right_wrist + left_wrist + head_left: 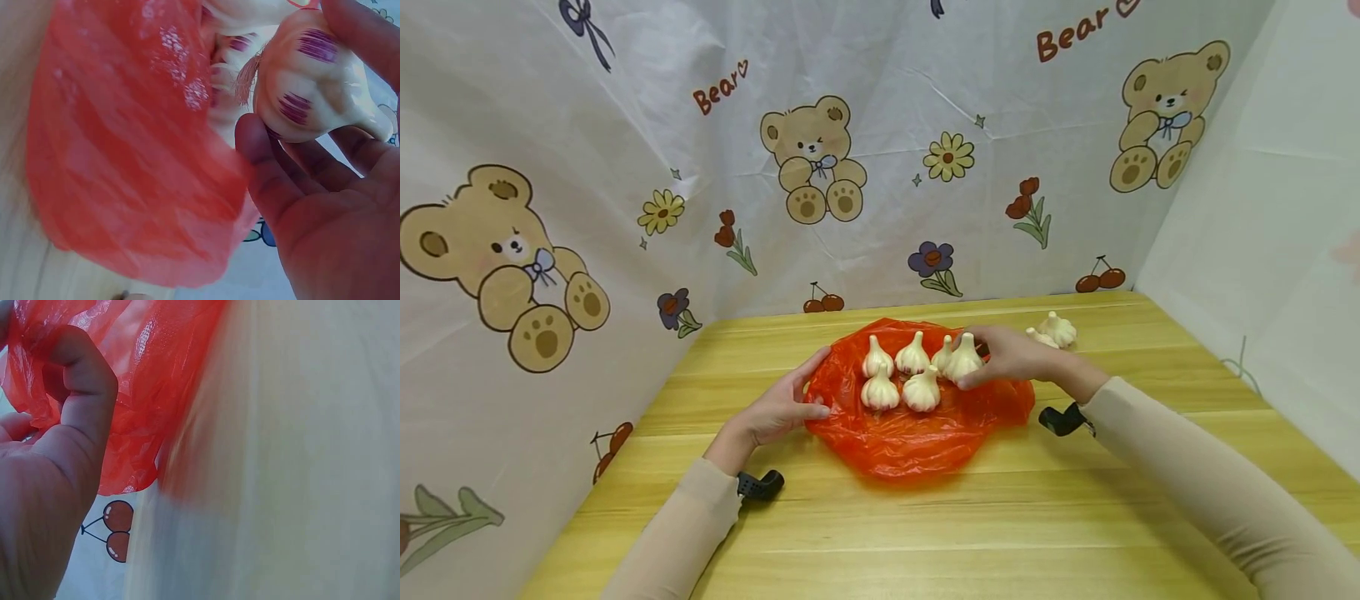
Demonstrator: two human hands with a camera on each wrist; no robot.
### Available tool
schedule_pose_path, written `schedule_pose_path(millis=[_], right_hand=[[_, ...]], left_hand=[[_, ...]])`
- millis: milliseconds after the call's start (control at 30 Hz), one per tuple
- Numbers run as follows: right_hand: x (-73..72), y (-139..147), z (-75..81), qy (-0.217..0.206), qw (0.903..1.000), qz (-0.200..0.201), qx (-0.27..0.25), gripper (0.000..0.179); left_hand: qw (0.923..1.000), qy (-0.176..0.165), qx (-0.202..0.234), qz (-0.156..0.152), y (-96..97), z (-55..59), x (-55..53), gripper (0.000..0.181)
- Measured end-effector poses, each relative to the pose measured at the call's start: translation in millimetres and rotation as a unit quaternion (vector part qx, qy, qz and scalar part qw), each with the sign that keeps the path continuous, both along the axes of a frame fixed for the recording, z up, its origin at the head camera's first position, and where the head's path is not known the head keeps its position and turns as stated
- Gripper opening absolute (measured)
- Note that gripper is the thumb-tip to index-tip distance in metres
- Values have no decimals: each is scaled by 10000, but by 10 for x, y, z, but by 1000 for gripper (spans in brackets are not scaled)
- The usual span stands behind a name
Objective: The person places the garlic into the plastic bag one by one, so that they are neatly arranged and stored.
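Fingers of right hand (1017, 353) clamp a garlic bulb (964, 362) right of center over the red plastic bag (910, 454), left hand (778, 408) pinches its left edge; bulb likely light, firm, slick, so hold the belly.
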State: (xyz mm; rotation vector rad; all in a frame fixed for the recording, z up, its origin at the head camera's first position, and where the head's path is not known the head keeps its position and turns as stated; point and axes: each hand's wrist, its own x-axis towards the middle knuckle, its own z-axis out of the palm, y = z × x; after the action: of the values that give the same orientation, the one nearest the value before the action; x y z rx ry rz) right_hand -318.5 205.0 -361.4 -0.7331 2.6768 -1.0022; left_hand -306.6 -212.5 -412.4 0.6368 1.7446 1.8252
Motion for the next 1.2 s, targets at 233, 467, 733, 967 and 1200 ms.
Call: schedule_pose_path(millis=[233,467,733,967,1200], right_hand=[[4,-65,-67,-140,9996,-17,241,72],[36,-94,-116,-220,9981,-177,546,95],[62,-108,-145,-114,9987,-91,496,90],[59,-111,-195,39,9987,-36,513,77],[42,-106,-208,46,9990,-60,436,71]], left_hand=[[9999,-72,103,-26,1,-10,-6,109],[10000,-72,62,16,6,-10,-6,109],[9999,-77,98,8,11,-10,-6,109],[10000,-36,51,25,5,-20,-5,108],[10000,-11,57,16,-3,-18,-12,108]])
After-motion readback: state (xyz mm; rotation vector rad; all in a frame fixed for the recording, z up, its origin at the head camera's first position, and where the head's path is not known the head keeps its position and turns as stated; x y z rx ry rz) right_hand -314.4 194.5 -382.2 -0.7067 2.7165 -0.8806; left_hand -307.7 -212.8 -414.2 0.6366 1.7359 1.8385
